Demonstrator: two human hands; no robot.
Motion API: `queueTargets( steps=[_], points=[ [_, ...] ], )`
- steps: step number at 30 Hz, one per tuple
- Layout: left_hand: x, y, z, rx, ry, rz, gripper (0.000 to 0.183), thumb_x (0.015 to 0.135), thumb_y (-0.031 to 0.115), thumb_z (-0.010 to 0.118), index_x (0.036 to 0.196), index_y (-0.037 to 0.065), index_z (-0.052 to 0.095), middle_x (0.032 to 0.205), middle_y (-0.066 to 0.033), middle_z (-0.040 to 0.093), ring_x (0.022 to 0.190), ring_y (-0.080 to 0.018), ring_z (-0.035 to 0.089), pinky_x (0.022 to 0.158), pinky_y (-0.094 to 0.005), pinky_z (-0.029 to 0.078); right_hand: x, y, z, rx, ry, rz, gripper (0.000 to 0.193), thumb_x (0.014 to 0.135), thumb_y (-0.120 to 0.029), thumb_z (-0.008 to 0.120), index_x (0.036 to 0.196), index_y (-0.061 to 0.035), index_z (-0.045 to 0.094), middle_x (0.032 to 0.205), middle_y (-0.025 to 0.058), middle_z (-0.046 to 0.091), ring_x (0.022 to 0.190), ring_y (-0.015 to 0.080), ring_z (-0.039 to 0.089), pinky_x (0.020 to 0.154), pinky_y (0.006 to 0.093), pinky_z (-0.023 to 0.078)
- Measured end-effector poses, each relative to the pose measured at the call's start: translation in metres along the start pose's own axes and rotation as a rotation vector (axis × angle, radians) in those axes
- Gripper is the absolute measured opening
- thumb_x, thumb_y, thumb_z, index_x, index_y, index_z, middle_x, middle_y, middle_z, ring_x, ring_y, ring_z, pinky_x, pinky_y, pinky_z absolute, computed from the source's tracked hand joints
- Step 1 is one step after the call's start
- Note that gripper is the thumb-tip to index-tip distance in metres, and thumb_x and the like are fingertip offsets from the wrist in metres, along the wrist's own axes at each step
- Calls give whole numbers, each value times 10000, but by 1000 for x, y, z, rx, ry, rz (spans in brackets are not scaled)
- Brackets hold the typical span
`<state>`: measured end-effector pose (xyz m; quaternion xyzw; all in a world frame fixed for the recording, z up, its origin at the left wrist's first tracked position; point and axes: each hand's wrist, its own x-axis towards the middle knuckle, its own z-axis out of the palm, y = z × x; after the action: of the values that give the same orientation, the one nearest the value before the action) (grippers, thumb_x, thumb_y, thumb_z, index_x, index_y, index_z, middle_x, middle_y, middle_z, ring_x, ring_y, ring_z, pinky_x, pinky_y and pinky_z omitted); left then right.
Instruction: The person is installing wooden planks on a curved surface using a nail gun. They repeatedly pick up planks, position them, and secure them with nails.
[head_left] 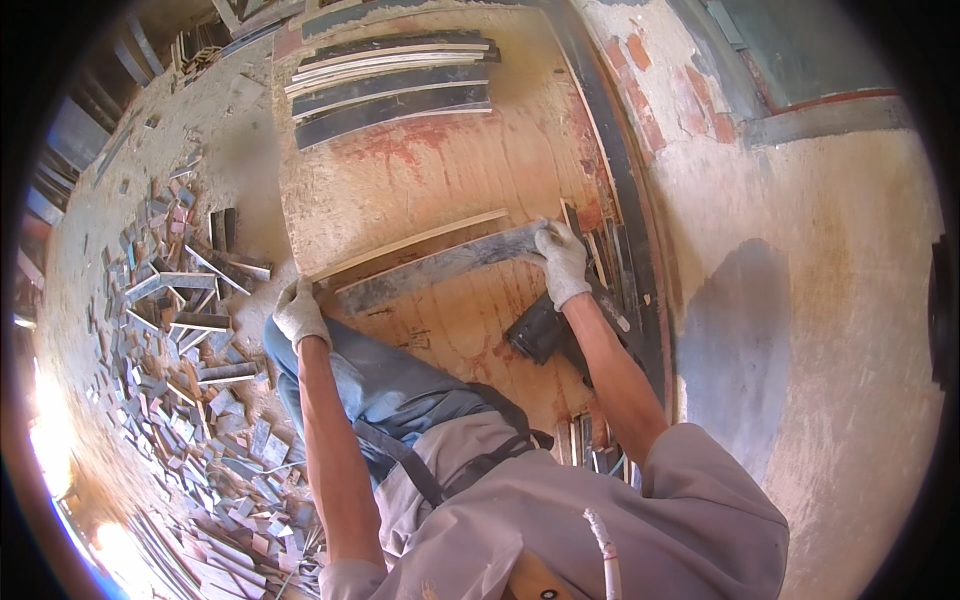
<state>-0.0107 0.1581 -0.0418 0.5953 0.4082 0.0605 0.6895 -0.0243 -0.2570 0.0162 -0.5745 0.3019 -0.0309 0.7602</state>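
Note:
My left hand (300, 313), in a pale work glove, is closed at the left end of a pale-edged wooden strip (420, 239); its fingertips are partly hidden. A grey-black plywood strip (440, 266) lies just nearer to me, roughly alongside it. Its right end is gripped by my right hand (562, 262), gloved too, with fingers bent over the end. Both strips slant up to the right above a wooden work board (400, 200). Below my right hand lies a black tool (540, 330), partly covered by my forearm.
Stacked dark strips (390, 90) lie at the board's far end. More narrow strips (605, 260) line its right side, by a plastered wall (820, 300). Many plywood offcuts (190, 400) cover the floor on the left. My bent leg (370, 380) is beside the board.

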Motion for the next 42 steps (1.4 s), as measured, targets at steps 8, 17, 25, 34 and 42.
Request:
queueTargets(
  steps=[8, 17, 25, 34, 42],
  points=[
    [-5, 7, 4, 136, 16, 29, 209, 937, 194, 735, 995, -6, 745, 844, -44, 707, 679, -118, 614, 572, -267, 520, 9, 0, 44, 27, -6, 37, 191, 969, -59, 656, 1153, -9, 671, 960, 21, 643, 805, 114, 631, 729, 351, 664],
    [-22, 14, 2, 324, -45, 124, 304, 934, 272, 740, 989, -26, 763, 822, -44, 715, 739, -117, 623, 718, -290, 539, 16, 21, 46, -197, 12, -98, 140, 930, -100, 711, 1035, -8, 718, 876, 9, 668, 746, 84, 628, 622, 255, 616],
    [-23, 6, -8, 274, -78, 153, 333, 868, 144, 805, 1128, -55, 741, 1028, -133, 768, 903, -173, 697, 850, -295, 548, 11, 15, 43, -287, -15, -59, 196, 968, -126, 683, 1114, 2, 708, 943, 13, 705, 795, 78, 650, 634, 240, 589],
    [-33, 14, -5, 347, -72, 79, 345, 861, 97, 790, 1163, -56, 724, 1020, -133, 759, 874, -166, 694, 804, -291, 559, 19, 7, 29, -406, 18, -5, 216, 932, -86, 725, 1119, 22, 728, 957, 60, 746, 769, 112, 697, 654, 247, 584],
    [-44, 24, -1, 347, -51, 96, 330, 859, 68, 781, 1162, -51, 727, 1007, -114, 759, 850, -150, 687, 768, -273, 551, 21, 10, 24, -519, 24, -5, 178, 941, -89, 711, 1098, -8, 736, 925, 36, 739, 736, 82, 672, 566, 224, 546]
  ],
)
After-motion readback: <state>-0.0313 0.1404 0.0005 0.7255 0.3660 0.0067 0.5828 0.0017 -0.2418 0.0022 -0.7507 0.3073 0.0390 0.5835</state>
